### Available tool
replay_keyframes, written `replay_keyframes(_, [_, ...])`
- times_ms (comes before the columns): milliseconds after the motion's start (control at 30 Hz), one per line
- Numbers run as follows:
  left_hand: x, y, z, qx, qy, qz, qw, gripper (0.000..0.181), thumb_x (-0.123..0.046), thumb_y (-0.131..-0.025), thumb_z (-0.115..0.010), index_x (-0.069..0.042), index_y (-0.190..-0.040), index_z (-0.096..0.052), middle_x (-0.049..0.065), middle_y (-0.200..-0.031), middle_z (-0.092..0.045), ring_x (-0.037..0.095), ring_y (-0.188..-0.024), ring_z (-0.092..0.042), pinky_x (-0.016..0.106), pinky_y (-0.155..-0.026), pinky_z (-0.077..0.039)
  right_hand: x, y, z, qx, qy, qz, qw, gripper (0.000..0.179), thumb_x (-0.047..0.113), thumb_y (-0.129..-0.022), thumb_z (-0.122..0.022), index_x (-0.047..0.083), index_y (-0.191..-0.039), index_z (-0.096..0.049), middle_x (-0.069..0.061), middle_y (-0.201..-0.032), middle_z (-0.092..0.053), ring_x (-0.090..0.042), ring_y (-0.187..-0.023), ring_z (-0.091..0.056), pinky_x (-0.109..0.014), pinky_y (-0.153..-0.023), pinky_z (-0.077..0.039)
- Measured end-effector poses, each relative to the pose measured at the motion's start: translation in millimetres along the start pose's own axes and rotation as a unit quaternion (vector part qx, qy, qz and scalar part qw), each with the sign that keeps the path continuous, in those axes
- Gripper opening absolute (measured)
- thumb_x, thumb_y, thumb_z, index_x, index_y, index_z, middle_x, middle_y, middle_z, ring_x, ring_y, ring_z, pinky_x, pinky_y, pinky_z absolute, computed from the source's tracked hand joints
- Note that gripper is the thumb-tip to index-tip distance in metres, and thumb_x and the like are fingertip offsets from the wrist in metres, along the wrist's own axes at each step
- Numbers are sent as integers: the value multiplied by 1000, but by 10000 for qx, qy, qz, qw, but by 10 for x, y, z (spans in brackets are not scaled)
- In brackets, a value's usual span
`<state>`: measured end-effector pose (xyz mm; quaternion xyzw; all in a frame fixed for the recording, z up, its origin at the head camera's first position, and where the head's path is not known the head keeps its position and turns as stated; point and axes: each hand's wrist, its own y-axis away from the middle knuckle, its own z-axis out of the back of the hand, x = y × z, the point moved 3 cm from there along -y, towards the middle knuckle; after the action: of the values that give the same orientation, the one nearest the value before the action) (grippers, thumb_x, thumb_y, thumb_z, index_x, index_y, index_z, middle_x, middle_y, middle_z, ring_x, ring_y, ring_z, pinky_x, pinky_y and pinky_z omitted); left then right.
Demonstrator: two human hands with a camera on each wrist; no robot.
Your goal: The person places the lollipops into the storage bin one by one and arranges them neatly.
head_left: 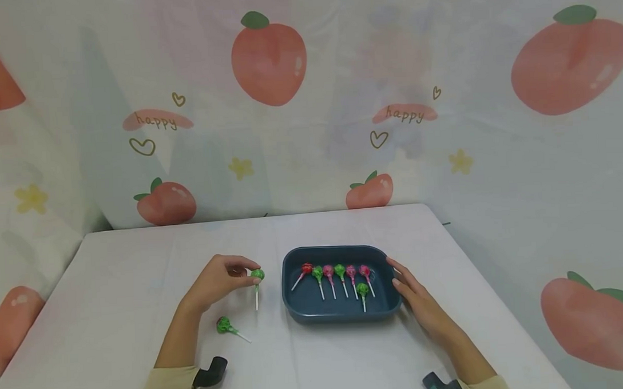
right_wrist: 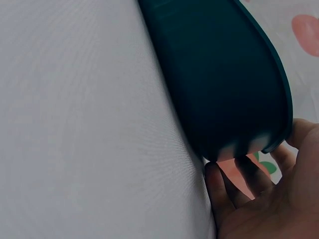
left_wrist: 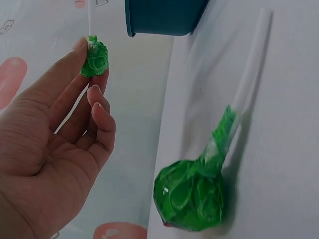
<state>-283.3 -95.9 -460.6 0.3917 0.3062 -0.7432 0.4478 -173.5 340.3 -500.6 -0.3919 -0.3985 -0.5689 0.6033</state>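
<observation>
Thumb and fingertips of my left hand [head_left: 219,281] pinch a green-wrapped lollipop [head_left: 257,274] by its candy head, left of the tray, its white stick pointing down toward the viewer's side. In the left wrist view the same lollipop [left_wrist: 95,59] shows at the fingertips. A second green lollipop [head_left: 225,325] lies on the table below that hand, large in the left wrist view. Fingers of my right hand [head_left: 420,302] rest against the right end of a dark blue tray [head_left: 321,317]. Inside are several lollipops [head_left: 340,271], red, green and pink, mostly in a row, with one green lollipop [head_left: 363,289] lower down.
A white cloth covers the table [head_left: 139,269]. Behind and beside it hangs a curtain [head_left: 310,149] printed with peaches, hearts and yellow flowers. Dark wrist mounts [head_left: 212,372] sit at both sleeves.
</observation>
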Motion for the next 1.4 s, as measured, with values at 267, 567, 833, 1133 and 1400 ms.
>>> replay_keyframes(267, [-117, -92, -131, 40, 103, -125, 9999, 25, -25, -82, -90, -21, -105, -82, 0, -89, -68, 24, -88, -60, 37, -74, -52, 35, 18, -9, 13, -2, -1, 10000, 52, 37, -113, -40, 30, -164, -29, -6, -171, -17, -41, -155, -9, -64, -116, -15])
replay_keyframes(567, [-236, -186, -281, 62, 295, -185, 9994, 24, -23, -82, -90, -22, -105, -82, 0, -90, -68, 24, -88, -60, 39, -76, -52, 65, 37, 0, 35, 82, 7, 10000, 53, 36, -114, -39, 28, -164, -27, -9, -171, -14, -41, -155, -9, -62, -116, -16])
replay_keyframes(833, [-317, -236, -430, 182, 565, -343, 9976, 24, -26, -84, -89, -19, -105, -82, 1, -87, -68, 23, -83, -59, 37, -71, -50, 101, 42, -15, 50, -115, 47, 9999, 53, 34, -113, -41, 26, -164, -29, -10, -171, -16, -42, -155, -9, -63, -117, -14])
replay_keyframes(1133, [-423, -327, -585, 168, 587, -492, 9969, 23, -22, -85, -88, -18, -106, -81, -2, -89, -70, 22, -81, -61, 34, -69, -50, 92, 44, -13, 15, -92, 79, 9999, 52, 33, -114, -41, 27, -164, -29, -9, -171, -16, -41, -155, -9, -62, -117, -14])
replay_keyframes(1400, [-493, -374, -776, -79, 559, -522, 9970, 23, -23, -84, -89, -19, -106, -82, -3, -83, -68, 19, -76, -58, 30, -64, -48, 97, 40, -12, 23, -96, 43, 9999, 52, 35, -113, -42, 27, -164, -30, -10, -171, -16, -42, -155, -9, -64, -116, -14])
